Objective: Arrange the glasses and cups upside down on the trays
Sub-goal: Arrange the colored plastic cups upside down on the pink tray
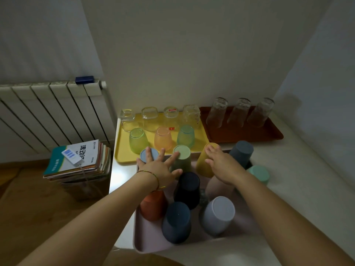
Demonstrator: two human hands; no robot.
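Left hand [157, 167] over blue cup [143, 156], right hand [221, 164] over yellow cup [203, 166] (inverted)

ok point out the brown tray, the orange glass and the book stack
brown tray [240, 135]: head view, bare floor near its front edge
orange glass [162, 138]: head view, middle of its side wall
book stack [90, 153]: head view, top book's cover

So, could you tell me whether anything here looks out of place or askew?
Nothing is spilled or tipped. The mint cup at the right seems to stand beyond the edge of the pink tray, apart from the rest, though that edge is partly hidden.
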